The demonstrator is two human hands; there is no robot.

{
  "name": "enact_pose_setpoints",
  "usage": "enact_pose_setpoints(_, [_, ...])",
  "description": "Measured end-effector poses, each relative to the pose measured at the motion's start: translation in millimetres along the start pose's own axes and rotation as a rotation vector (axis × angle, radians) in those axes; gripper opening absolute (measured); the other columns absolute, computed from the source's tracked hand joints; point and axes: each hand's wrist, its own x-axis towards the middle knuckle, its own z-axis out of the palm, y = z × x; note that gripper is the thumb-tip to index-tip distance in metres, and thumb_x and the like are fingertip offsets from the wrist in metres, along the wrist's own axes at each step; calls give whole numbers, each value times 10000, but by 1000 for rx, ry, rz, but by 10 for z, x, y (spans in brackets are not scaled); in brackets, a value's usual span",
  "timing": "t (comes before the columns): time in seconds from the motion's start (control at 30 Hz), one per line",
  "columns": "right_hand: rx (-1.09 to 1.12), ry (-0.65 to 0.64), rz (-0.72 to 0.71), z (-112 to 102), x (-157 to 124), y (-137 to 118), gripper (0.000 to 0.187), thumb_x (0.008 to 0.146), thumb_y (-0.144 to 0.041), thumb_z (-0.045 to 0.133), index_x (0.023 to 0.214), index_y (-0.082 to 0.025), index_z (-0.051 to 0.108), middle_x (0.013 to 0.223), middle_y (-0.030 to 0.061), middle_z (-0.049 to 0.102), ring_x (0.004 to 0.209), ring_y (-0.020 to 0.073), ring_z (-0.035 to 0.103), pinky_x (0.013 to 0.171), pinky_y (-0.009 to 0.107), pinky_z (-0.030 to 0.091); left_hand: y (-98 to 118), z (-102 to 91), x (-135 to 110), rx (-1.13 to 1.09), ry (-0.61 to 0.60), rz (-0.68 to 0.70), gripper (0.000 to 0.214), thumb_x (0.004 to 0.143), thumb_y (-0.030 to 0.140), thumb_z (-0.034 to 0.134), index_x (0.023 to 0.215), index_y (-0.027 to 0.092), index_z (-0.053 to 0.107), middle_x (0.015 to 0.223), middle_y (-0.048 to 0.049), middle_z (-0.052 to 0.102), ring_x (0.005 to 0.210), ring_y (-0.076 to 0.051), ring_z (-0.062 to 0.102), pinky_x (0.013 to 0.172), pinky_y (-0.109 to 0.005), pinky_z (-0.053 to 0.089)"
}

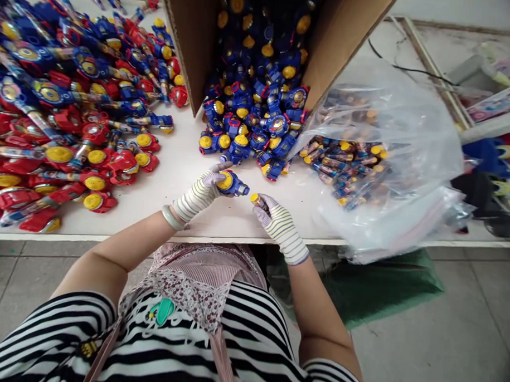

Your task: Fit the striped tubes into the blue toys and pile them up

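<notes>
My left hand, in a striped glove, is closed on a blue plastic toy piece with a yellow round button and a grey neck pointing right. Just to the right, my right hand, gloved alike, grips a small printed tube with a yellow cap. A narrow gap separates the tube's cap from the toy's neck. Beyond my hands, many similar blue pieces spill out of a tipped cardboard box. More capped tubes lie in a clear plastic bag on the right.
A big heap of red and blue toys with tubes attached covers the left of the white table. A black cable runs at the back right. A green bag is below the table's front edge.
</notes>
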Motion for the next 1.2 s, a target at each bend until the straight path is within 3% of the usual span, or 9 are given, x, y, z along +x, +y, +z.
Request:
enact_pose_setpoints(0.3, [-466,-175,-52,130,99,-489,506,1006,-444,442,1393,-155,591,1291,167,686,1081,305,663,906,366,490,211,20,-172,368,23,153,369,869,372,653,1159,153,590,888,-25,588,721,-117,554,647,-223,503])
enact_pose_setpoints(0.4, [-329,-124,-10,210,77,-491,491,991,-483,444,1279,-142,648,1148,162,721,957,280,669,828,352,486,204,107,-225,384,78,166,336,880,354,647,1139,155,566,850,-13,577,700,-107,543,646,-218,489])
enact_pose_setpoints(0.47, [-42,-136,23,261,74,-451,527,989,-561,394,1116,-142,688,893,110,708,740,217,631,704,320,477,166,136,-248,375,90,174,330,891,362,627,1140,156,558,822,-7,574,670,-106,540,625,-219,484])
enact_pose_setpoints(0.6, [498,-346,150,331,109,-367,737,975,-707,169,1028,-154,653,592,-20,483,427,122,352,460,263,339,124,118,-196,457,127,293,353,867,363,656,1143,163,566,900,-38,619,751,-127,587,700,-245,519])
enact_pose_setpoints(0.83, [-161,-147,177,318,87,-461,347,921,-506,534,1057,-198,615,841,83,669,746,219,612,695,309,436,116,47,-18,675,6,225,288,824,295,684,1069,154,625,941,-46,642,770,-140,607,721,-266,530])
enact_pose_setpoints(1.0, [527,-391,199,347,-117,-457,474,893,-682,454,859,-218,546,589,-40,466,488,120,395,492,251,329,52,1,-153,545,-170,190,356,830,358,706,1104,146,622,913,-41,651,719,-131,622,666,-248,531])
enact_pose_setpoints(1.07, [731,-490,278,368,-114,-441,552,885,-736,381,907,-214,556,542,-73,384,419,101,277,433,241,242,25,-1,-186,533,-129,228,378,848,374,696,1138,147,613,935,-49,651,739,-133,631,681,-249,536])
enact_pose_setpoints(1.13, [659,-425,280,368,-45,-440,570,874,-741,375,922,-209,576,565,-52,420,434,107,299,442,248,247,2,9,-181,607,-29,264,376,853,366,691,1149,147,615,955,-59,650,775,-142,633,720,-263,537])
enact_pose_setpoints(1.2, [380,-229,224,347,37,-456,534,828,-733,483,891,-213,586,654,1,514,529,132,411,502,262,310,-11,22,-157,686,50,260,367,842,358,700,1135,150,623,969,-65,650,801,-153,633,752,-280,535])
